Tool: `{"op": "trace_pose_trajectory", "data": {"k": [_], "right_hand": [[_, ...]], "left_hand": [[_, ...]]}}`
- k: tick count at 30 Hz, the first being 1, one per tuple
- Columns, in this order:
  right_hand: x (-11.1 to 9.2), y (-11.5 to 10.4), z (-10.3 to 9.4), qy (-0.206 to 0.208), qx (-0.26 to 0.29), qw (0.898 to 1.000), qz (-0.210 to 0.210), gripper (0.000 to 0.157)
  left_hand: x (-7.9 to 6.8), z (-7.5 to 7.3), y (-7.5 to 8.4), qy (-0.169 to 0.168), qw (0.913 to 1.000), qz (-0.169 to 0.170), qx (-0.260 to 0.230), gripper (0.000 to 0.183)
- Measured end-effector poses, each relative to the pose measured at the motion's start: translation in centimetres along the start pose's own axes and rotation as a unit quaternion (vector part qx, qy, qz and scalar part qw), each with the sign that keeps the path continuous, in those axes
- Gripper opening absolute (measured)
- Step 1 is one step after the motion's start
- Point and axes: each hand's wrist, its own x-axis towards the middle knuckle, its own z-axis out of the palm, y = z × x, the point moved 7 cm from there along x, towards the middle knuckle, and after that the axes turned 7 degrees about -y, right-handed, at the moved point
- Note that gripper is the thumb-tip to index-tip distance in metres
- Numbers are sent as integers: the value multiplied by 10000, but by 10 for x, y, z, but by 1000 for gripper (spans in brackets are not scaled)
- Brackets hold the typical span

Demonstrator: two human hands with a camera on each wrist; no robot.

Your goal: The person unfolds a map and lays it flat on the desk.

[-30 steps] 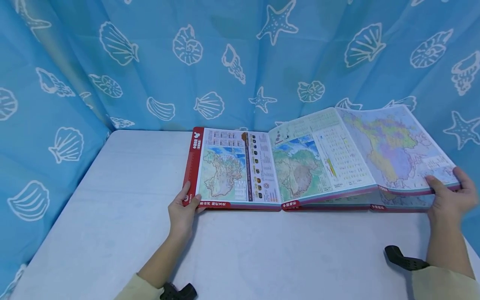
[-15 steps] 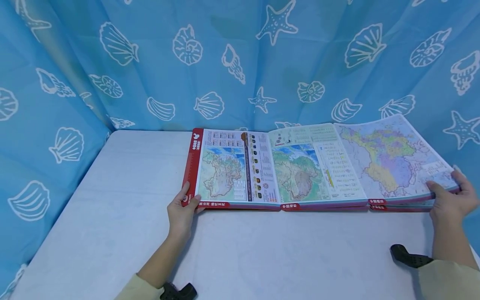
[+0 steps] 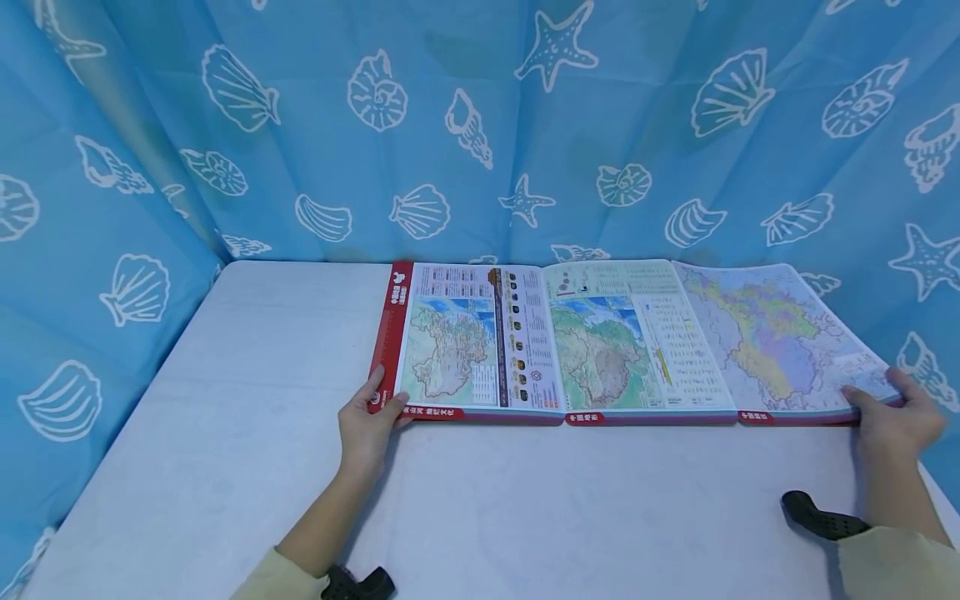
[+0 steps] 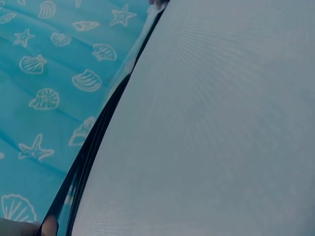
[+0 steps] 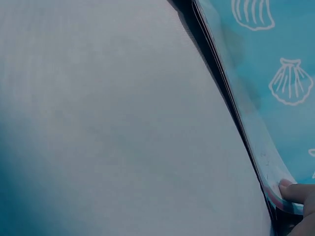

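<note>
A fold-out map book (image 3: 480, 350) lies spread in three panels along the far side of the white table. Red trim runs down its left edge, and coloured maps with Chinese lettering fill the panels. My left hand (image 3: 367, 429) grips the lower left corner, thumb on top. At the opposite end my right hand (image 3: 896, 417) pinches the lower right corner, where the panel bends slightly upward. In the right wrist view the right thumb (image 5: 293, 191) presses on the page corner. The left wrist view shows fingertips (image 4: 49, 226) at the book's dark edge.
The white table (image 3: 600, 508) extends in front of the book and to its left. A blue curtain (image 3: 465, 125) with white shells and starfish hangs right behind the table's back edge and along its left side. Black wrist mounts (image 3: 825, 517) sit at the sleeve cuffs.
The right hand has lowered the two right panels, so they now lie over the layers beneath, close to level with the left panel. My left hand has kept its grip on the corner.
</note>
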Motion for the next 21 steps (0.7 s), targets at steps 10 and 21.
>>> {"op": "trace_pose_trajectory", "data": {"k": [10,21], "right_hand": [[4,1,0,-168,-894,9957,171,78],[-2,-1,2,-236,-1637,9860,214,81]], "left_hand": [[6,-7,1,-32,9975,-129,697,65],[6,-11,16,-232,9603,825,2655,75]]}}
